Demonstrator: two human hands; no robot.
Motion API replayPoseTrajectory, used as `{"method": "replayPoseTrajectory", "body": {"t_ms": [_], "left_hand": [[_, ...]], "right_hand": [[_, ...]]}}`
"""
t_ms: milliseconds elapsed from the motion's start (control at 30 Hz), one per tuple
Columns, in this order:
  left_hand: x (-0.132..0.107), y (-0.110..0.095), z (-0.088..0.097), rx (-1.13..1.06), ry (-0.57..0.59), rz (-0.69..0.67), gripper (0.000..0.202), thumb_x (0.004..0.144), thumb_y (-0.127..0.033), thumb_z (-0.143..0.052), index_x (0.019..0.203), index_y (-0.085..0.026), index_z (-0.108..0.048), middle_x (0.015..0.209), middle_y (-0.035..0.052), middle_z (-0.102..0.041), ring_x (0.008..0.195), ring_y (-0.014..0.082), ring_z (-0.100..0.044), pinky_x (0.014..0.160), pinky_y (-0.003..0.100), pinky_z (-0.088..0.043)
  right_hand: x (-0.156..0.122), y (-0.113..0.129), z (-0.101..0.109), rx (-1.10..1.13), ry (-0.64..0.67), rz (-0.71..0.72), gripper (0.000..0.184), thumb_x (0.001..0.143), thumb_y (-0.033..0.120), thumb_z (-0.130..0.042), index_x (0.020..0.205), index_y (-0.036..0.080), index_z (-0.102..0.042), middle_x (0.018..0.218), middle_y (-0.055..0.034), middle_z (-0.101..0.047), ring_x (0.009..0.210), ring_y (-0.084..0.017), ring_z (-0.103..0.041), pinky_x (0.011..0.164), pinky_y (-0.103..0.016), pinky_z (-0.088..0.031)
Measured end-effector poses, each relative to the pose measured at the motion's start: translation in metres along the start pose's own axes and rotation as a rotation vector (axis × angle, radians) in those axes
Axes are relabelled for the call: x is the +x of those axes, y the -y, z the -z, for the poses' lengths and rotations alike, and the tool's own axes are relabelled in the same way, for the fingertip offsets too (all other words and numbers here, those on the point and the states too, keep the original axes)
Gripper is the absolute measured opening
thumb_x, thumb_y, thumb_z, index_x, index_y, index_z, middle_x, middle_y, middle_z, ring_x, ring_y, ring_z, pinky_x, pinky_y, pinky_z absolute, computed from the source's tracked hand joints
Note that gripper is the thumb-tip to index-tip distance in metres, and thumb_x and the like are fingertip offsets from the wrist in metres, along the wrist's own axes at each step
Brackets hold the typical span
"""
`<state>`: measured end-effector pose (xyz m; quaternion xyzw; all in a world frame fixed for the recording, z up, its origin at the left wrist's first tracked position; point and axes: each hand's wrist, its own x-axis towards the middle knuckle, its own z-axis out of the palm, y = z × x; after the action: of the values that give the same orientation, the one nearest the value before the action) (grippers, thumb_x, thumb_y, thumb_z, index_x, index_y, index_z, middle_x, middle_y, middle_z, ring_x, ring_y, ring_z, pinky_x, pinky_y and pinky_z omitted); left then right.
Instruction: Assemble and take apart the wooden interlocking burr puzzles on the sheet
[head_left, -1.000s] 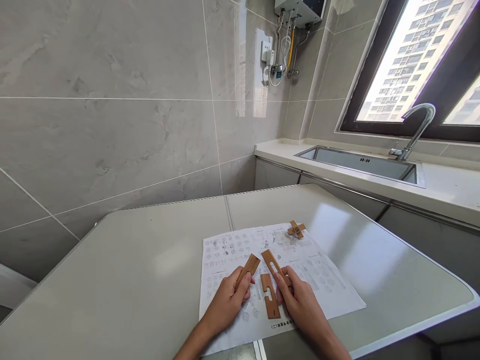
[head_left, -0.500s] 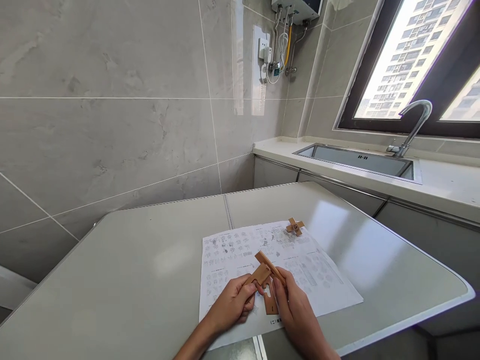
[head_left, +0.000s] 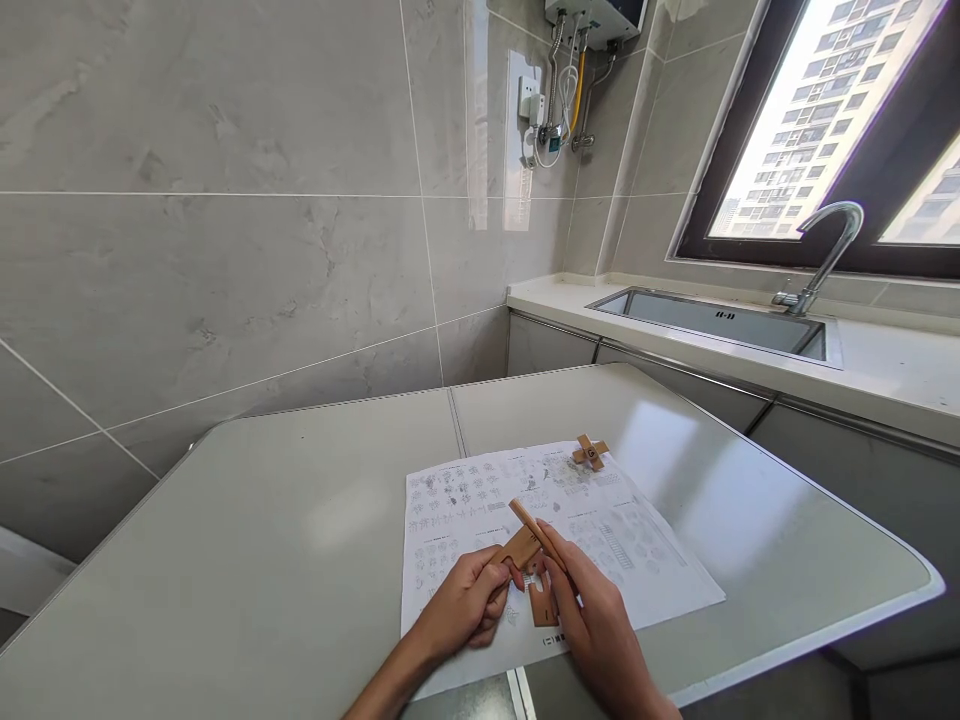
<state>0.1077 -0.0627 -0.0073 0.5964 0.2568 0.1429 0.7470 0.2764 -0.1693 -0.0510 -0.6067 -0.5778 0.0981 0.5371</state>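
My left hand (head_left: pixel 459 603) pinches a flat wooden puzzle piece (head_left: pixel 516 550) and holds it slightly above the paper. My right hand (head_left: pixel 590 612) grips a second wooden strip (head_left: pixel 531 523), tilted up and away, and the two pieces meet crosswise between my hands. A third slotted wooden piece (head_left: pixel 541 604) lies flat on the printed instruction sheet (head_left: pixel 637 560), partly hidden under my right fingers. A small assembled wooden cross (head_left: pixel 590 452) rests at the sheet's far right corner.
The sheet lies on a pale grey table (head_left: pixel 262 520) whose right edge (head_left: pixel 862 610) curves off nearby. Beyond stands a counter with a steel sink (head_left: pixel 712 322) and a tap (head_left: pixel 825 255), under a window. A tiled wall rises on the left.
My hands have drawn together: the two held pieces, apart a second ago, now cross each other. The third piece stays on the sheet.
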Motion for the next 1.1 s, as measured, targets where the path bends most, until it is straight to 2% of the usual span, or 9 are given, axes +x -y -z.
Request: {"method": "replayPoseTrajectory", "body": {"t_ms": [167,500,700,833,900,1100], "left_hand": [[-0.001,0.001,0.003,0.005,0.001,-0.005,0.029,0.099,-0.046,-0.052,0.091,-0.019,-0.058,0.049,-0.0148,-0.030,0.037,0.0055,-0.016,0.034,0.016,-0.024],[-0.002,-0.001,0.003,0.031,-0.004,0.014,0.025,0.098,-0.045,-0.051,0.092,-0.021,-0.055,0.050,-0.0156,-0.032,0.034,0.0051,-0.017,0.032,0.017,-0.024],[-0.003,-0.004,0.001,0.075,-0.042,0.028,0.023,0.099,-0.042,-0.047,0.091,-0.021,-0.054,0.049,-0.0157,-0.031,0.034,0.0057,-0.016,0.032,0.018,-0.024],[-0.004,-0.005,-0.002,0.125,-0.068,0.032,0.026,0.101,-0.045,-0.048,0.090,-0.022,-0.053,0.049,-0.0147,-0.034,0.031,0.0059,-0.021,0.032,0.020,-0.020],[-0.005,-0.007,-0.005,0.146,-0.076,0.028,0.027,0.102,-0.046,-0.050,0.089,-0.022,-0.053,0.049,-0.0140,-0.036,0.031,0.0059,-0.025,0.034,0.021,-0.019],[-0.007,-0.009,-0.007,0.147,-0.069,0.004,0.030,0.101,-0.050,-0.050,0.089,-0.022,-0.052,0.047,-0.0143,-0.032,0.032,0.0070,-0.023,0.035,0.023,-0.019]], "right_hand": [[0.001,0.004,0.002,0.002,0.020,0.028,0.049,0.112,0.023,-0.042,0.160,0.030,-0.048,0.127,-0.0098,-0.075,0.106,-0.022,-0.076,0.086,-0.030,-0.064],[0.000,0.006,0.004,0.031,0.033,0.026,0.046,0.111,0.024,-0.045,0.157,0.025,-0.053,0.118,-0.0118,-0.078,0.097,-0.022,-0.077,0.081,-0.029,-0.064],[0.001,0.007,0.006,0.019,0.052,0.014,0.048,0.110,0.025,-0.045,0.157,0.024,-0.052,0.122,-0.0132,-0.076,0.103,-0.024,-0.076,0.083,-0.031,-0.064],[0.002,0.015,0.006,-0.024,0.161,0.061,0.049,0.108,0.020,-0.039,0.153,0.028,-0.057,0.111,-0.0108,-0.078,0.091,-0.022,-0.076,0.075,-0.029,-0.064],[0.000,0.019,0.004,-0.021,0.198,0.106,0.051,0.107,0.017,-0.038,0.152,0.030,-0.059,0.109,-0.0091,-0.078,0.089,-0.022,-0.077,0.076,-0.029,-0.064],[-0.004,0.022,-0.001,0.031,0.053,0.045,0.044,0.109,0.022,-0.045,0.150,0.028,-0.060,0.111,-0.0107,-0.074,0.093,-0.022,-0.075,0.079,-0.029,-0.063]]}}
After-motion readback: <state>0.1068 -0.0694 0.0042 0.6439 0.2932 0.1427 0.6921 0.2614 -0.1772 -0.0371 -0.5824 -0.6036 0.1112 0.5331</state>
